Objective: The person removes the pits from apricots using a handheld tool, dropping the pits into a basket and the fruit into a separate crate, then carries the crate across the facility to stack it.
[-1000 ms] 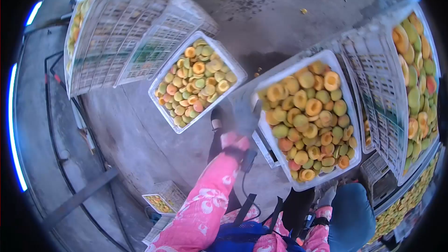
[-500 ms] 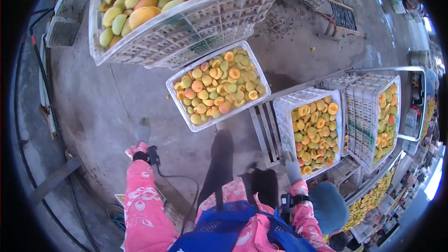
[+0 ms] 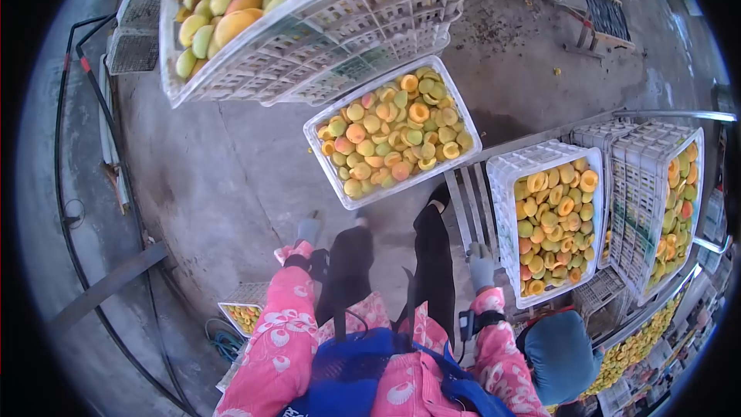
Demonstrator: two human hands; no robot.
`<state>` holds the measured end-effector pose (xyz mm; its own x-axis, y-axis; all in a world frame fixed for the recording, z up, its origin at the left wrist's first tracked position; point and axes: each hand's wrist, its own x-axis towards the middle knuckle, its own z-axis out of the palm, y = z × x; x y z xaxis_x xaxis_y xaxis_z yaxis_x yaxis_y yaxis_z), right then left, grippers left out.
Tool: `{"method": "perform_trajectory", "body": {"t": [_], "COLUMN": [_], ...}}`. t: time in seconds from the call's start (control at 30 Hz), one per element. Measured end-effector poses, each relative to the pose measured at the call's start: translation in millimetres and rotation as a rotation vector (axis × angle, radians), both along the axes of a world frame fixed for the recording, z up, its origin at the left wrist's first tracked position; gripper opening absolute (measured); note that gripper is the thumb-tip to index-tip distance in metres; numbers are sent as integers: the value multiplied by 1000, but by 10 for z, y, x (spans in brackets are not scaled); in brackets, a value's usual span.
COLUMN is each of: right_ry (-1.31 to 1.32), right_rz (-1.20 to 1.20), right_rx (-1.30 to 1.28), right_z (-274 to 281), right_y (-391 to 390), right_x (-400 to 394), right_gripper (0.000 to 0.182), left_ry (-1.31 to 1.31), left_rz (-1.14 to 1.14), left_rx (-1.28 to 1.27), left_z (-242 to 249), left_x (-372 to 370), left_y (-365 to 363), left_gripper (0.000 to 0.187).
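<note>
White plastic crate [image 3: 392,137] of halved apricots sits on the floor just ahead of my left hand [image 3: 309,229] and right hand [image 3: 480,266]. Both are gloved, empty, fingers loosely together. It looks heavy, the fruit soft; I'd grip its stiff rim.

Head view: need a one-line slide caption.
Gloved left hand and right hand hang free above a floor crate of halved fruit, with more filled crates alongside.

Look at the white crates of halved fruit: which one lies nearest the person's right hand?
The crate on the metal rack, just beside the gloved right hand. The crate on the concrete floor lies farther ahead, and the stacked crates farther still.
</note>
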<state>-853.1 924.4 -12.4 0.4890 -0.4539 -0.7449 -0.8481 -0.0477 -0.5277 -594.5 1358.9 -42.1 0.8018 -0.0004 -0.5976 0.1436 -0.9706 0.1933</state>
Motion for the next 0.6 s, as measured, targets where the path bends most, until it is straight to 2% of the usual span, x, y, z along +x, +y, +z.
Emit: {"method": "perform_trajectory", "body": {"t": [0.03,0.07,0.1,0.13,0.23,0.3,0.33,0.4,0.43,0.5,0.53,0.6], "right_ry": [5,-54,-111,-102,-198,-132,-119,-91,-74,-65,-66,-44], "right_rz": [-11,23,55,39,138,144,148,292,298,277,269,274], "right_rx": [0,-121,-242,-240,-327,-390,-385,-449,-464,-419,-432,-449], "right_z": [109,223,289,309,200,42,20,26,-30,-103,-107,-150], "right_y": [136,350,540,671,1024,1401,1555,1795,1913,2113,2171,2265], "right_x": [65,196,334,421,471,416,448,485,476,454,484,461], "right_gripper": [21,20,19,19,22,27,27,24,24,19,15,14], "left_ry": [35,72,80,201,248,174,186,166,187,131,91,72], "left_rz": [280,557,540,679,768,704,707,998,1004,1180,1057,1053], "left_rx": [-202,-401,-397,-459,-570,-143,-135,-648,-656,-705,-699,-746], "left_z": [-404,-680,-811,-921,-1315,-1561,-1786,-2091,-2207,-2261,-2246,-2376], "left_x": [-16,32,171,322,615,947,990,1000,1000,1028,1008,946], "left_y": [74,125,116,54,-164,-264,-144,-50,-61,-169,-186,-157], "left_gripper": [33,34,34,29,34,31,31,27,27,18,14,12]}}
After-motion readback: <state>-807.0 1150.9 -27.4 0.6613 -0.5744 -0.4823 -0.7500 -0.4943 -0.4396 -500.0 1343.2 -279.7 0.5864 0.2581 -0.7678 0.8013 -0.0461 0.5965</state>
